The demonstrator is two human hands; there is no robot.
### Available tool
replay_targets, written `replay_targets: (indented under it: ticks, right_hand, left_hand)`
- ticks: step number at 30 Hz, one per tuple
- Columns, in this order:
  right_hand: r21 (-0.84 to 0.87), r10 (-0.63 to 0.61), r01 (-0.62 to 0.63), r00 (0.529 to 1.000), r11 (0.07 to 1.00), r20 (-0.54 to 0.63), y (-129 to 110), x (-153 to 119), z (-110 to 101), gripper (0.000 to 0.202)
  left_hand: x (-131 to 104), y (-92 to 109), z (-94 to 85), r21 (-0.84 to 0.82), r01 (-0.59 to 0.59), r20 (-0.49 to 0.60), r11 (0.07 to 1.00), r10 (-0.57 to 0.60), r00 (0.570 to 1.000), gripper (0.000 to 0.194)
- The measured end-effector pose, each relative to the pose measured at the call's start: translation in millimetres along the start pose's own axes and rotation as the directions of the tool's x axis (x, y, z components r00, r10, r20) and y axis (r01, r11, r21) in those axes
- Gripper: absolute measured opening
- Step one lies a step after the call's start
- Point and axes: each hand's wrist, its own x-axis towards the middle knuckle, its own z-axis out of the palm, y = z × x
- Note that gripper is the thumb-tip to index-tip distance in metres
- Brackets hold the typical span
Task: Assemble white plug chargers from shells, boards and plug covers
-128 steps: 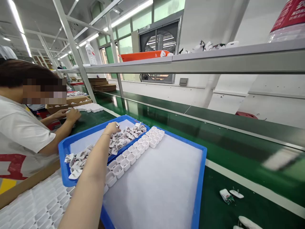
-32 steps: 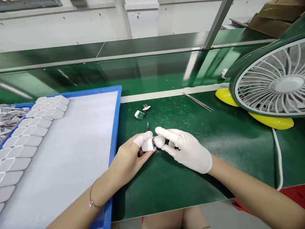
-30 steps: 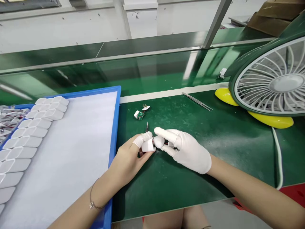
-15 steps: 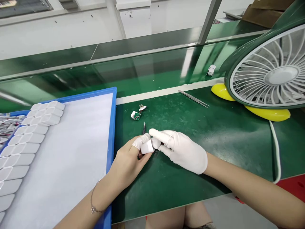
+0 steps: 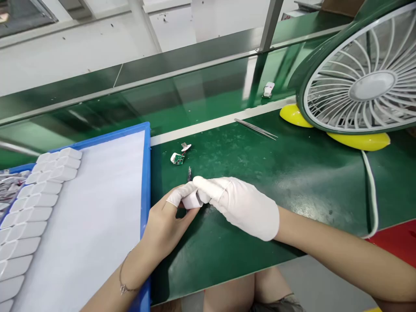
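Note:
My left hand [image 5: 169,216], with a white cover on the thumb, grips a small white plastic housing [image 5: 192,200] above the green bench. My right hand [image 5: 240,206], in a white glove, closes its fingertips on a pale rounded piece [image 5: 203,196] at the housing's right end. The two parts touch; whether they are joined I cannot tell. Just beyond my left fingers a dark pointed tool tip [image 5: 190,173] sticks out, its rear hidden by the hand. Farther back lies a small green circuit board [image 5: 178,159], wired to a white plug piece with metal prongs [image 5: 186,147].
A blue-rimmed tray [image 5: 146,173] on the left holds rows of white housings [image 5: 39,200]. Metal tweezers [image 5: 256,129] lie toward the back. A fan [image 5: 370,86] on yellow feet stands at right, its cable [image 5: 371,195] hanging forward. Another white part [image 5: 268,89] sits near the back ledge.
My right fingers have moved in closer to the housing, covering more of the pale piece. The whole view has shifted slightly. My left hand keeps its hold.

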Motion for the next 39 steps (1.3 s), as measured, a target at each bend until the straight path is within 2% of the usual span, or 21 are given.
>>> replay_targets:
  ticks: [6, 11, 17, 19, 22, 24, 26, 28, 30, 32, 36, 39]
  right_hand:
    - [-0.074, 0.015, -0.014, 1.000, 0.997, 0.012, -4, -1, 0, 0.045]
    - [-0.049, 0.003, -0.001, 0.999, 0.999, 0.042, -4, -3, 0, 0.047]
    - [0.110, -0.050, 0.040, 0.995, 0.993, 0.088, 0, 0, -9, 0.038]
    - [0.179, -0.043, 0.039, 0.999, 0.983, 0.017, 3, -1, -8, 0.040]
    - [0.212, 0.010, 0.010, 0.995, 0.977, -0.097, 8, -2, -1, 0.055]
    - [0.236, -0.012, 0.027, 0.998, 0.971, -0.066, 12, -1, 4, 0.062]
    - [0.266, -0.048, 0.044, 0.999, 0.963, 0.012, 15, 3, 5, 0.049]
    - [0.257, -0.032, 0.015, 0.997, 0.966, 0.064, 17, 6, 6, 0.028]
    - [0.210, 0.009, -0.021, 0.998, 0.977, 0.060, 18, 8, 8, 0.019]
    - [0.170, 0.009, -0.015, 0.999, 0.985, 0.033, 20, 8, 11, 0.025]
    - [0.129, -0.001, 0.000, 1.000, 0.992, 0.009, 24, 6, 18, 0.050]
    - [0.129, 0.044, -0.046, 0.999, 0.991, 0.012, 26, 5, 20, 0.054]
  left_hand:
    - [-1, 1, 1.9, -0.007, -0.065, 0.003, 0.998, 0.065, 0.998, 0.031]
    - [-3, 2, 1.2, -0.015, -0.069, 0.000, 0.998, 0.069, 0.998, 0.030]
    - [0, 6, -1.8, -0.072, 0.024, 0.078, 0.997, -0.019, 0.997, 0.028]
    - [0, 7, -1.5, -0.085, 0.046, 0.088, 0.995, -0.039, 0.995, 0.029]
    - [-1, 6, -0.1, -0.089, -0.001, 0.065, 0.996, 0.007, 0.998, 0.030]
    - [-2, 5, 0.7, -0.084, -0.046, 0.071, 0.995, 0.052, 0.996, 0.031]
    - [-3, 4, 1.1, -0.086, -0.052, 0.088, 0.995, 0.059, 0.994, 0.031]
    - [-2, 4, 1.0, -0.086, -0.018, 0.098, 0.996, 0.026, 0.995, 0.029]
    - [-1, 5, 0.1, -0.093, 0.032, 0.117, 0.995, -0.021, 0.993, 0.026]
    - [2, 8, -1.7, -0.094, 0.094, 0.162, 0.991, -0.078, 0.984, 0.022]
    - [6, 12, -6.9, -0.048, 0.239, 0.265, 0.970, -0.219, 0.939, 0.018]
    - [8, 14, -10.2, -0.035, 0.295, 0.322, 0.955, -0.268, 0.908, 0.021]
